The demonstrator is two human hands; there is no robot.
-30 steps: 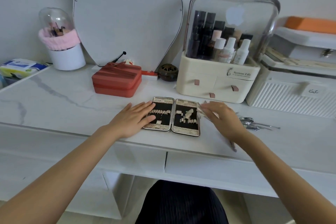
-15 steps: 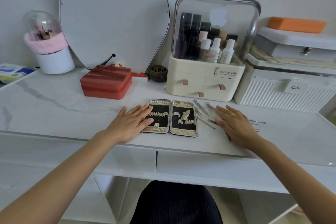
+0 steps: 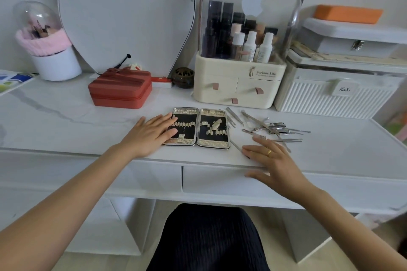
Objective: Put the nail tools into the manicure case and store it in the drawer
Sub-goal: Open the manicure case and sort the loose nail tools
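Left hand [image 3: 152, 133] flat on open manicure case [image 3: 196, 126]; right hand [image 3: 272, 158] spread beside nail tools [image 3: 273, 127].

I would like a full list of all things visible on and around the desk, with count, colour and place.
manicure case: one, gold and black, open flat, desk front centre
nail tools: several, silver, loose, right of the case
zip box: one, red, behind the case, left
cosmetics organiser: one, cream with clear lid, bottles inside, back centre
ribbed box: one, white, back right
brush holder: one, white with pink trim, back left
mirror: one, against the wall
drawer: white, shut, under the desk edge
left hand: flat, fingers on the case's left half
right hand: flat, fingers spread beside the tools
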